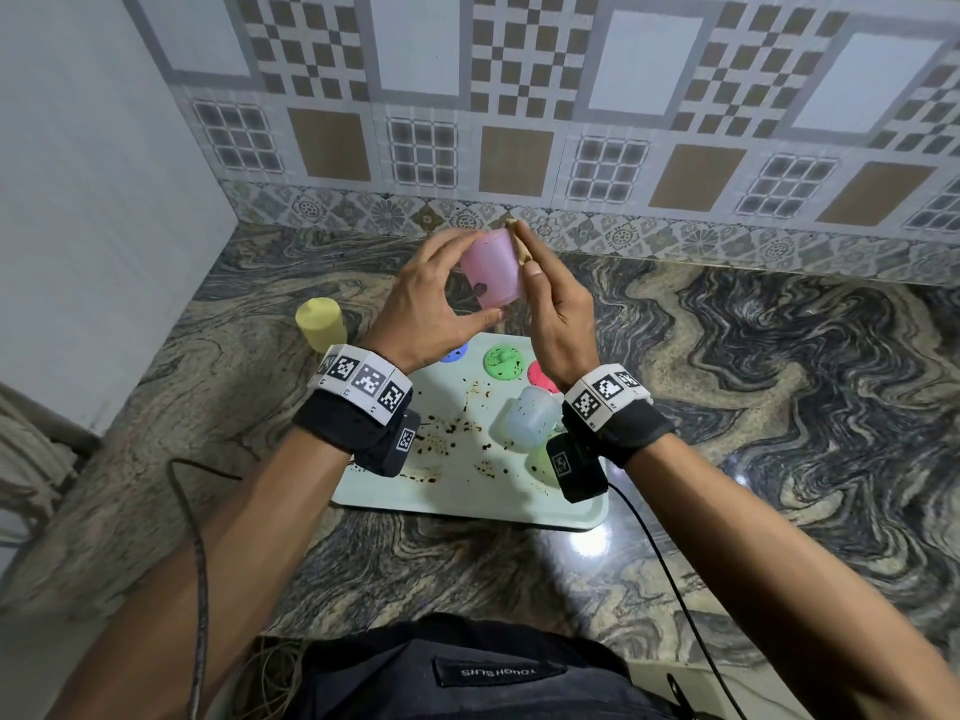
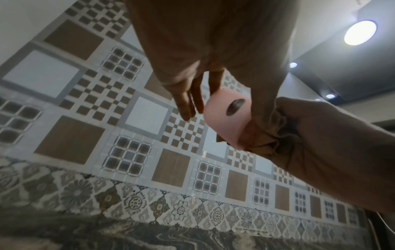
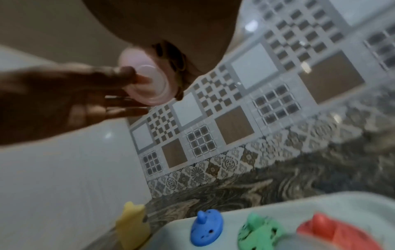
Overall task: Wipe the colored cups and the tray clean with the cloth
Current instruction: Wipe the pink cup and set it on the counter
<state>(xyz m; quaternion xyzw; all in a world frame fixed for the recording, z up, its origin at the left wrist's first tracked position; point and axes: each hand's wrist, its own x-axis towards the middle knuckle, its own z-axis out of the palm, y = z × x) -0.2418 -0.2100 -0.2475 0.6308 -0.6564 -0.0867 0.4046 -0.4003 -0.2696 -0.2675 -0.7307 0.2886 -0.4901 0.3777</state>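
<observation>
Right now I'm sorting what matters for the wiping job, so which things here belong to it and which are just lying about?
Part of the job:
- pink cup, held by the left hand
- cloth, gripped by the right hand
- stained tray
- yellow cup
- clear cup
- coloured lids: blue lid, green lid, red lid

Just lying about:
- cable on the counter

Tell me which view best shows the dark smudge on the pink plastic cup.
The left wrist view: the dark smudge lies sharp and facing the camera on the pink plastic cup. The head view shows it smaller, low on the cup's wall. The right wrist view, blurred, shows only the cup's base, not the smudge.
</observation>
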